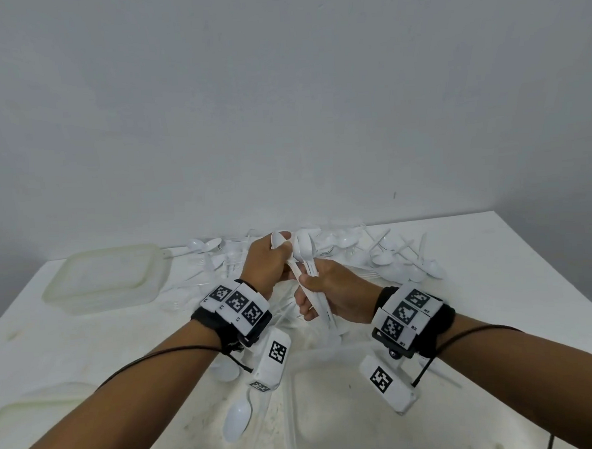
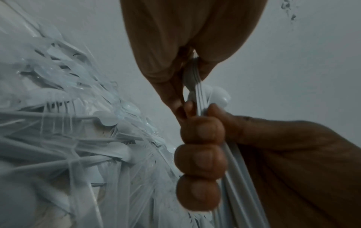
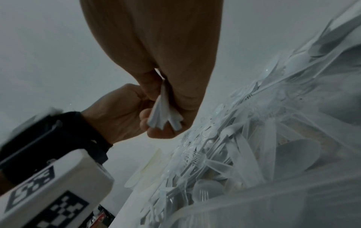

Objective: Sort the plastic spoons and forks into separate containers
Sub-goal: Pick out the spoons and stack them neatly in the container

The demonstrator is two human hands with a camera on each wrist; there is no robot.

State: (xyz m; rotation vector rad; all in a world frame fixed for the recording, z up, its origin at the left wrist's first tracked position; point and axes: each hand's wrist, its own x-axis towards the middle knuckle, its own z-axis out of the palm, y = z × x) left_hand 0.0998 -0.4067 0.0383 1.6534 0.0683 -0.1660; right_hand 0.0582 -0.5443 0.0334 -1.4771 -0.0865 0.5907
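My right hand [image 1: 325, 291] grips a bundle of white plastic spoons [image 1: 304, 249] by the handles, bowls pointing up. In the left wrist view its curled fingers [image 2: 199, 154] wrap the handles [image 2: 230, 177]. The handle ends [image 3: 166, 117] stick out below the right hand [image 3: 156, 46] in the right wrist view. My left hand [image 1: 267, 260] holds one white spoon [image 1: 276, 239] right against the top of the bundle. A heap of mixed white spoons and clear forks [image 1: 357, 252] lies on the table behind both hands.
A translucent empty container [image 1: 105, 275] stands at the back left. Another pale container or lid [image 1: 30, 410] is at the near left edge. A clear tub [image 1: 330, 387] sits under my wrists. A loose spoon [image 1: 238, 419] lies on the white table [image 1: 513, 281].
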